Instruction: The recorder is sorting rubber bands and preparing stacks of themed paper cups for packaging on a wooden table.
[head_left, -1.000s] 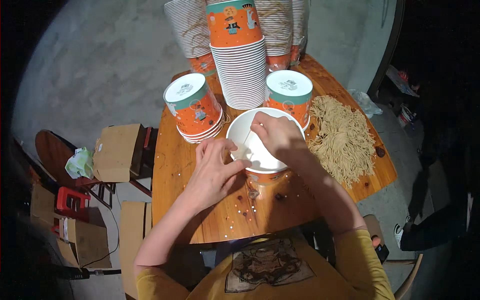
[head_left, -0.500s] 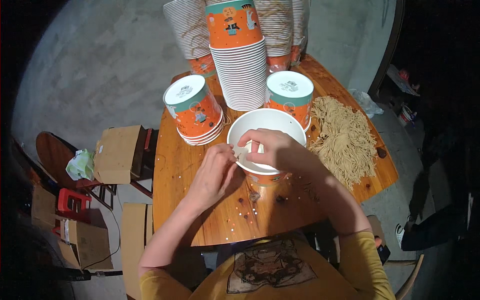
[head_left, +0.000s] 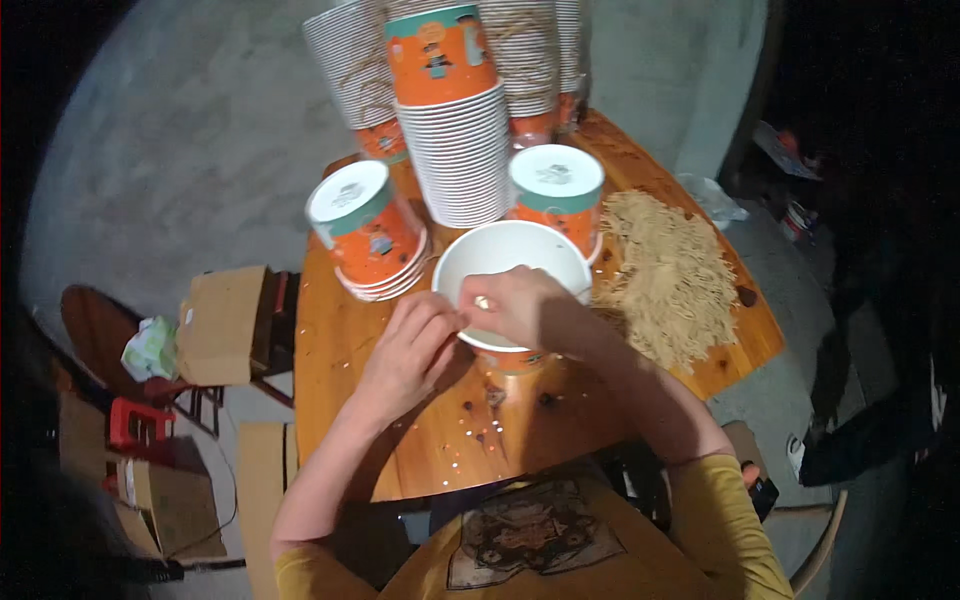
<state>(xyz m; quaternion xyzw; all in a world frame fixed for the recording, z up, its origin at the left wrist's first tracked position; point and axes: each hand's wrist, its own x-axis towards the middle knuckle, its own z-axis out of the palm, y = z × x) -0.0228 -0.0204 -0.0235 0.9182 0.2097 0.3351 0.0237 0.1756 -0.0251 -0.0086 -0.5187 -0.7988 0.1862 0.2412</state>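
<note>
1. Tub (head_left: 512,240): one, paper, mouth up, white inside, orange and printed outside; stands on the table (head_left: 400,450), at 2 o'clock from the left hand (head_left: 405,350) and beneath the right hand (head_left: 510,305); 12 o'clock throughout points away from the person

2. Left hand: beside the tub, toward its 8 o'clock, back of the hand upward; fingers bent and drawn together at the rim; whether they are clamped on the rim or on something small cannot be told

3. Right hand: over the near part of the tub's mouth, forearm coming in from 4 o'clock; fingers curled, tips toward 9 o'clock and close by those of the left hand; a small pale patch shows among them, too blurred to identify; whether they grip it cannot be told

4. Heap of tan strands (head_left: 670,285): on the table, at 3 o'clock from the tub

5. Short stack of upturned tubs (head_left: 375,245): at 10 o'clock from the tub, tilted in view

6. Second short stack (head_left: 555,218): upturned, at 1 o'clock, just beyond the tub

7. Tall stack (head_left: 455,160): upturned, nested, white rims showing, at 11 o'clock

8. Pale specks (head_left: 458,463): several, scattered over the table, at 6 to 7 o'clock

9. Cardboard box (head_left: 225,325): off the table, at 9 o'clock

10. Red stool (head_left: 140,425): at 8 o'clock, well apart
</note>
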